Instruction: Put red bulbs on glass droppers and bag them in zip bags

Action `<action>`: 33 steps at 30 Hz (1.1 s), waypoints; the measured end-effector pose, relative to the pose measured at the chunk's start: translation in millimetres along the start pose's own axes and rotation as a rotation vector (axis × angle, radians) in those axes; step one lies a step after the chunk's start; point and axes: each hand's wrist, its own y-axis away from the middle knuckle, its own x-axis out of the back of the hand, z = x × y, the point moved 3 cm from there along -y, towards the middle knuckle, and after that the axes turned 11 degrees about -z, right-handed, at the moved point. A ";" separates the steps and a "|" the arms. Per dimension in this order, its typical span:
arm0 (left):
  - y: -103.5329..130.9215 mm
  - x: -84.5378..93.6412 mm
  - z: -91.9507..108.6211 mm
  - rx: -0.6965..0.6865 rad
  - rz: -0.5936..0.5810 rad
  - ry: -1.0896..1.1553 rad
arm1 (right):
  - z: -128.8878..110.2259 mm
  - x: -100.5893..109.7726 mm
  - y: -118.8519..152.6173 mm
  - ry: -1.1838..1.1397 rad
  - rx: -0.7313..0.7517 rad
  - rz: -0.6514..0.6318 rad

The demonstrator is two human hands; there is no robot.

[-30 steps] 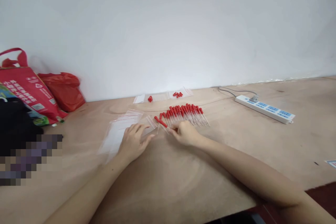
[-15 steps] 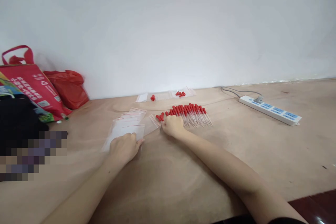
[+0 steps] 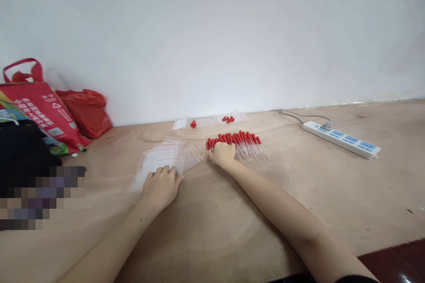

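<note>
My left hand (image 3: 161, 188) lies with its fingers spread on a fanned stack of clear zip-lock bags (image 3: 149, 163). Right of the stack, a single clear bag (image 3: 191, 158) pokes out. My right hand (image 3: 223, 154) is closed at the left end of a row of droppers (image 3: 245, 143) with red rubber bulbs and thin clear tubes. A few droppers at that end (image 3: 209, 143) show beside its fingers; the exact grip is partly hidden. The rest of the row lies side by side to the right of the hand.
Against the wall lie zip-lock bags (image 3: 207, 121) with some loose red bulbs (image 3: 228, 119) on or in them. At right is a white power strip (image 3: 341, 138) with a cable. A red bag (image 3: 88, 112), a printed tote (image 3: 43, 106) and a black item (image 3: 26, 154) stand at left.
My right hand has shifted slightly right, bringing the leftmost droppers closer to the row. The left hand has moved a little right on the bags, its fingers spreading somewhat.
</note>
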 end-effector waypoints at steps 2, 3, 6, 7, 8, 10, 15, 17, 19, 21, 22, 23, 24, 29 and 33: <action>-1.3 -2.7 0.6 -0.029 -0.010 0.009 | 1.8 -0.5 -0.1 0.017 0.003 0.001; -2.0 -3.4 1.0 -0.043 -0.007 0.015 | 2.8 -0.3 0.4 0.025 0.007 0.005; -3.6 -4.1 2.6 -0.064 0.013 0.040 | 6.1 1.9 4.4 0.053 0.032 0.037; -3.6 -3.8 3.3 -0.065 0.017 0.050 | 7.6 2.9 6.9 0.065 0.045 0.051; -3.2 -3.3 4.1 -0.067 0.019 0.060 | 9.4 3.9 10.2 0.079 0.064 0.068; -0.7 -1.5 6.3 -0.076 0.016 0.066 | 14.5 5.1 19.1 0.108 0.123 0.103; 14.5 3.6 16.2 -0.126 -0.047 -0.003 | 40.3 2.5 51.0 0.156 0.368 0.163; 22.7 4.2 22.0 -0.158 -0.081 -0.018 | 54.2 0.6 63.5 0.156 0.499 0.151; 31.9 4.4 28.4 -0.199 -0.087 -0.014 | 67.8 0.2 73.5 0.127 0.615 0.141; 41.8 3.6 33.8 -0.233 -0.086 0.001 | 79.3 1.5 79.9 0.071 0.682 0.133; 46.9 2.3 35.6 -0.247 -0.099 0.012 | 83.6 2.4 81.7 0.037 0.698 0.125; 51.8 0.1 36.7 -0.262 -0.121 0.027 | 86.7 3.4 83.0 0.002 0.709 0.116; 56.3 -2.7 37.1 -0.280 -0.144 0.047 | 88.6 4.4 83.8 -0.034 0.716 0.104; 66.7 -15.0 34.6 -0.554 -0.073 0.261 | 84.9 6.5 87.1 -0.198 0.778 0.029; 61.2 -11.9 34.3 -0.863 -0.099 0.397 | 79.4 5.1 91.5 -0.212 0.908 -0.013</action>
